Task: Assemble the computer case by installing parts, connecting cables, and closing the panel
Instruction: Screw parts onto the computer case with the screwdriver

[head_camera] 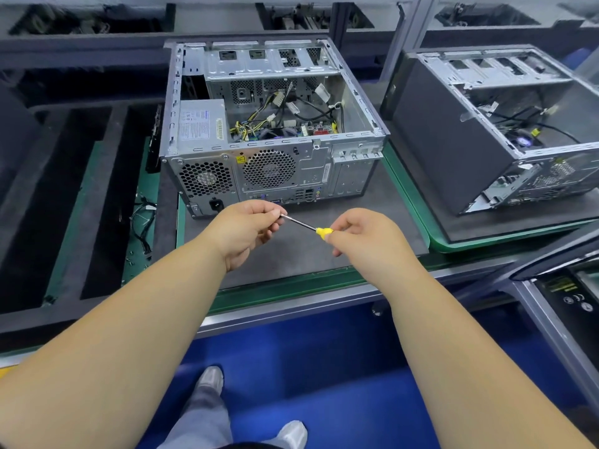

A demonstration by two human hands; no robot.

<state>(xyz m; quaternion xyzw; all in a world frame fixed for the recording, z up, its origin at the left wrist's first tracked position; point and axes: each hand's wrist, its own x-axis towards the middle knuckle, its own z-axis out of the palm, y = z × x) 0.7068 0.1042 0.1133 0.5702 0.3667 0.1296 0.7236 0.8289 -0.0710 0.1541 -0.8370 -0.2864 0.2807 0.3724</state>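
Observation:
An open grey computer case (265,170) lies on its side on a dark mat (291,254), its rear panel facing me and its side panel off. Inside show a power supply (201,123), loose cables (291,108) and a board. In front of the case I hold a screwdriver (303,224) with a yellow handle across both hands. My right hand (359,233) grips the handle. My left hand (249,226) pinches the tip end of the metal shaft; whether a screw sits there is hidden.
A second open case (486,131) lies on a green-edged tray at the right. Dark foam slots (64,202) fill the left side, with a loose black cable (142,222) and small screws beside them. The bench's metal edge (291,306) runs in front of me.

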